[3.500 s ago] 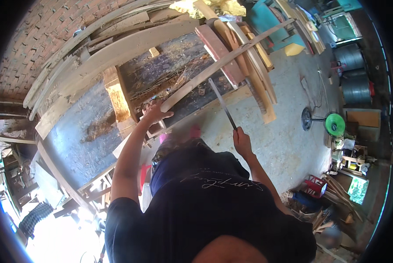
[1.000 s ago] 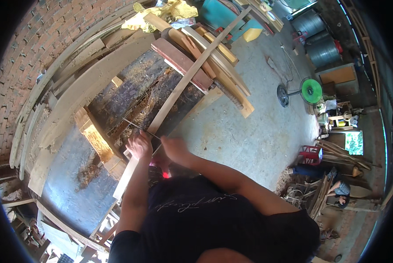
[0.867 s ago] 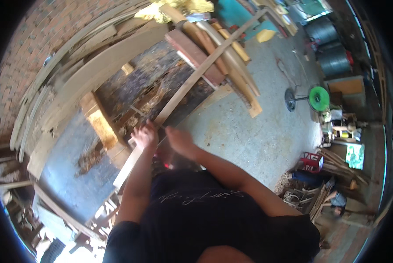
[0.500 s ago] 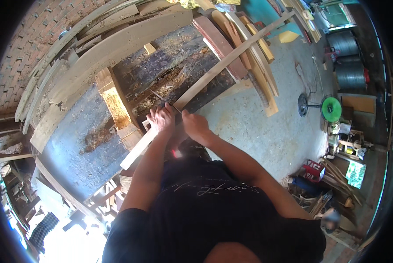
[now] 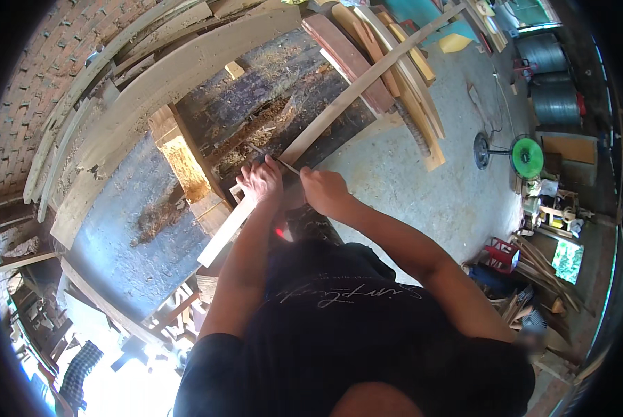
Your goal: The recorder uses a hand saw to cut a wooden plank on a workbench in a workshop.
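— Over on the big bench (image 5: 117,229), what is going on?

— A long wooden stick (image 5: 339,111) is lying slanted across it, poking far out past the edge. It looks stiff and light, but so long that it may be wobbling at the far end.

— Where are the hands holding?

— Near the low end. The left hand (image 5: 261,182) is pressing down on the stick, fingers curled together. The right hand (image 5: 323,191) is squeezing a thin metal tool (image 5: 284,164) just beside it.

— Is that a good spot?

— I am thinking yes, close to the work.
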`<state>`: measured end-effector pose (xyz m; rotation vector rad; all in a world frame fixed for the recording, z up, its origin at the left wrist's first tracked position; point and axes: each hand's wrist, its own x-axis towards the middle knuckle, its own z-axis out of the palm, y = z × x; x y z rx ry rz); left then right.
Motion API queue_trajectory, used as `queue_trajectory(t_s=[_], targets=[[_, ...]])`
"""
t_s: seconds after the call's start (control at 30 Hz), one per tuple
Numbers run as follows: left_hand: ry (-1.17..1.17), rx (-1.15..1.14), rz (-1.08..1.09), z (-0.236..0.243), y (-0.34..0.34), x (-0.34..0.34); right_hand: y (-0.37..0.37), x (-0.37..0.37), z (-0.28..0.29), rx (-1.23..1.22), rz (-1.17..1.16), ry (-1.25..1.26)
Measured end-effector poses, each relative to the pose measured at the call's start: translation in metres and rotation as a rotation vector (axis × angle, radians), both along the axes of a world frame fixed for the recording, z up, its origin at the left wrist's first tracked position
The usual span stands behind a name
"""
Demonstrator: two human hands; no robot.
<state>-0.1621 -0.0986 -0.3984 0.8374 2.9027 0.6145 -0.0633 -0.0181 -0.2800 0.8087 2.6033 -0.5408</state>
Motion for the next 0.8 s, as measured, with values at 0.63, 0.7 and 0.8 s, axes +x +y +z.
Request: queue_trajectory(t_s=[0.63, 0.7, 0.8], targets=[[-0.111, -0.021, -0.028, 0.013, 0.010, 0.003, 0.013, -0.017, -0.030, 0.023, 0.022, 0.068], [-0.074, -0.044, -0.011, 0.003, 0.001, 0.001, 0.004, -0.017, -0.023, 0.002, 0.034, 0.052], [-0.130, -0.033, 0.005, 0.005, 0.002, 0.000, 0.006, 0.009, 0.012, 0.007, 0.045, -0.011]])
